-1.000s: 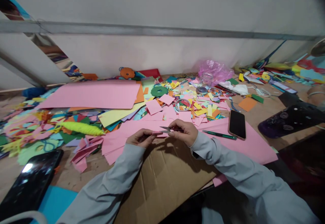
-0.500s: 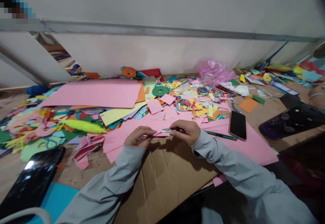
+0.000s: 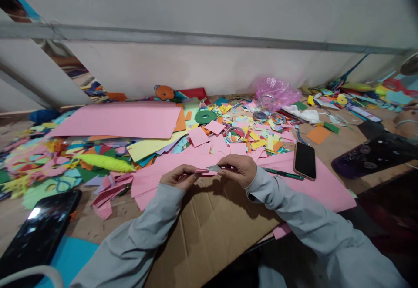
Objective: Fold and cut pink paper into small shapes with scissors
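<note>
2 grey sleeves (image 3: 140,235), left hand (image 3: 178,177) pinching pink paper (image 3: 203,172) in its fingertips, right hand (image 3: 241,170) with fingers clamped on scissors (image 3: 214,168)

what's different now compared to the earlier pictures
The blades of the scissors in the right hand stood apart a second ago; now they look closed or nearly so, by the small pink paper piece in the left hand. Nothing was visibly taken hold of or let go. The phone beside the right sleeve and the cardboard stayed put.
</note>
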`<state>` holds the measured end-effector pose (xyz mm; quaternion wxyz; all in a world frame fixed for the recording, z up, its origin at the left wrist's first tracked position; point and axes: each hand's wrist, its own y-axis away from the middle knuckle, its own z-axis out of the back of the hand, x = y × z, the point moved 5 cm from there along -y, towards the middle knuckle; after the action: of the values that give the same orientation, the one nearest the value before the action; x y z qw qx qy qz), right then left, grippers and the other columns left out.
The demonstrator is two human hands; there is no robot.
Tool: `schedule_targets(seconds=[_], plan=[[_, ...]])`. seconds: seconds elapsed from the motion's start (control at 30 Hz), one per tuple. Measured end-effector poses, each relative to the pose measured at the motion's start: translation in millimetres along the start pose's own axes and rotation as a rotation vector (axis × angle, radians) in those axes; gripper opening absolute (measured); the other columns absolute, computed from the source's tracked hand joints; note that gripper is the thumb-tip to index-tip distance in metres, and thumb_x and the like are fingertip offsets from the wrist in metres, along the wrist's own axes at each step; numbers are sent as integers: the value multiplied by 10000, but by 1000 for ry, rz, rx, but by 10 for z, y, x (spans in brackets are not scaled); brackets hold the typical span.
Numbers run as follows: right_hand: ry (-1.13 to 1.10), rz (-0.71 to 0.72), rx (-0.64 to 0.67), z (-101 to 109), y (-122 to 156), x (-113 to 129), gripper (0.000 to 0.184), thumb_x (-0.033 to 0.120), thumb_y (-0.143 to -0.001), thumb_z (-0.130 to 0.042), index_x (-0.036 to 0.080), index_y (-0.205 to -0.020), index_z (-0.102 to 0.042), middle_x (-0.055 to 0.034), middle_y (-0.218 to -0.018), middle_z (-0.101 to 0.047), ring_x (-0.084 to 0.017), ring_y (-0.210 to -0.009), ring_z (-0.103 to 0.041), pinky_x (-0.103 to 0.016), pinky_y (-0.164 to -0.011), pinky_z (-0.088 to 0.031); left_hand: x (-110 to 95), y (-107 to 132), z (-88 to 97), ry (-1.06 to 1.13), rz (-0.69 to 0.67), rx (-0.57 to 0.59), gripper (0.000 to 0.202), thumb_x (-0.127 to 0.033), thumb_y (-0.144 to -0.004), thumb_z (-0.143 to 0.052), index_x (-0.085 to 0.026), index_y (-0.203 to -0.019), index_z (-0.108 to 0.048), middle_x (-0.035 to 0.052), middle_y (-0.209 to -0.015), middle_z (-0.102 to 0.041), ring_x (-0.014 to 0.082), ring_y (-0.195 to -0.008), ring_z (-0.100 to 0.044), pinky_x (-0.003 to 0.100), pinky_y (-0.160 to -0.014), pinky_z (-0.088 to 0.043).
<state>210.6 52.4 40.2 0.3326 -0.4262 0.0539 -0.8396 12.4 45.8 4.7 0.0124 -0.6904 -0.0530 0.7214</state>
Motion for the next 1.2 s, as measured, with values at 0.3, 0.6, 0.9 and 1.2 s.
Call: schedule_targets(seconds=[0.3,0.6,0.9,1.2], plan=[[23,43,-12,-11,2,22,258,401,-898,-555,181,-963,-673,-60,-829,-684,-141,-708,-601,-244,-651,-433,-16,48,-55,111,136,36,290,-423,-554,-845,-188,-683,-732,16,-664,-705,128,-553,-600,230,-516,-508],[46,74,-28,-20,18,38,246,380,-899,-564,165,-951,-670,-55,-817,-693,-126,-697,-609,-223,-642,-434,25,42,-45,129,168,42,275,-368,-533,-860,-173,-672,-723,-2,-646,-690,110,-565,-599,205,-546,-501],[11,51,-38,-41,24,38,240,378,-894,-575,162,-939,-670,-43,-799,-690,-115,-684,-596,-210,-632,-436,25,47,-57,148,190,38,293,-374,-509,-874,-176,-667,-727,-8,-638,-689,99,-550,-581,199,-541,-495],[0,62,-46,-59,29,35,235,369,-892,-579,161,-953,-672,-46,-802,-690,-115,-684,-600,-209,-628,-439,69,38,-48,145,206,56,330,-405,-491,-879,-172,-671,-730,-3,-631,-686,109,-566,-589,208,-550,-495]])
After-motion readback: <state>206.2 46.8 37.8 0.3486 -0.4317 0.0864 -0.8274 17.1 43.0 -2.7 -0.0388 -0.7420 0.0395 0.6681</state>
